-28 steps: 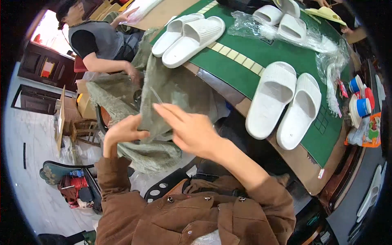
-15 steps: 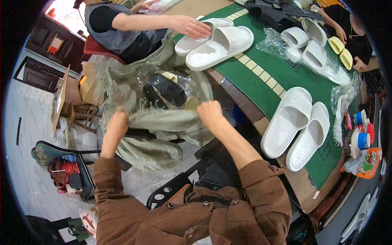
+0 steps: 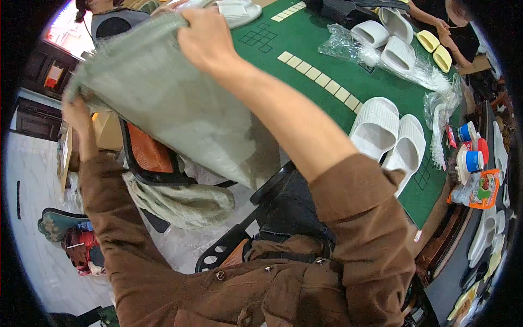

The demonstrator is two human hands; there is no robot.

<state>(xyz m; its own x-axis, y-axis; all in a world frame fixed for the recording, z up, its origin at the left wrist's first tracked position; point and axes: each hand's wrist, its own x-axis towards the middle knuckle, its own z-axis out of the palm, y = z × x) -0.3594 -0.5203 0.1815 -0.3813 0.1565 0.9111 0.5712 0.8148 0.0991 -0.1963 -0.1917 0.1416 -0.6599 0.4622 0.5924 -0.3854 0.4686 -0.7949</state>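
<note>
Two hands, both in brown sleeves, hold a grey-green woven sack [image 3: 163,103] raised at head height: left hand [image 3: 76,111] clenched on the sack's left edge, right hand [image 3: 204,35] gripping the top edge w/ fingers folded over it. Sack hangs spread betw. the two, sloping down toward the person's lap, lower corner near a black plastic crate rim [image 3: 256,196]. Below the sack: a chair w/ orange back [image 3: 147,152] and a bundle of more sacks [image 3: 180,201] draped on it. Right of the forearm, on the green table [image 3: 327,60]: pair of white slippers [image 3: 389,133] side by side near the table edge. Farther: second white pair [image 3: 384,43] beside crumpled clear plastic bags [image 3: 348,46], yellow slippers [image 3: 436,46] at far rim, small pots w/ coloured lids [image 3: 471,147] at right. Another person in a grey vest [image 3: 111,22] sits at upper left. Risk (judged): grip is on edges only, so the slack cloth could slip from the left hand, or the hanging corner could snag on the crate rim or brush the near slippers off the table.
</note>
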